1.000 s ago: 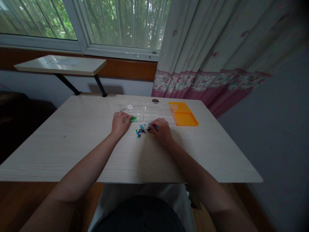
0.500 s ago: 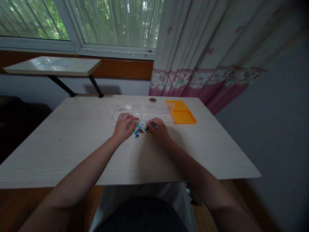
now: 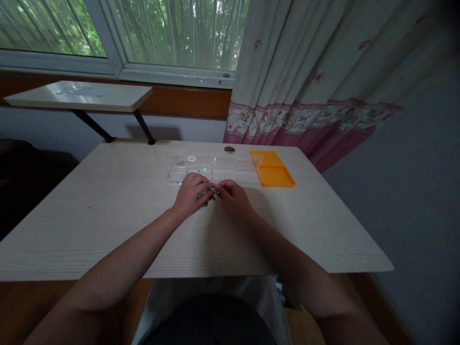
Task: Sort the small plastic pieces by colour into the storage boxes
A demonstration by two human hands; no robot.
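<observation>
My left hand (image 3: 195, 192) and my right hand (image 3: 234, 196) meet at their fingertips above a small pile of coloured pieces (image 3: 205, 203). Both hands are closed in a pinch, and whatever sits between the fingers is too small to make out. Most of the pile, with blue and dark bits showing, is covered by the fingers. Just beyond the hands lies a clear plastic compartment box (image 3: 223, 174); a few tiny green bits show in one compartment behind my left hand.
An orange plastic case (image 3: 276, 176) lies at the box's right end. A dark round spot (image 3: 229, 149) marks the table (image 3: 118, 230) near its back edge. At the back left, a raised shelf (image 3: 82, 98) stands on black legs. A curtain (image 3: 287, 115) hangs behind the table.
My left hand has moved right and slightly nearer, from beside the pile to over it, and its fingertips now meet those of my right hand. The view has shifted a little.
</observation>
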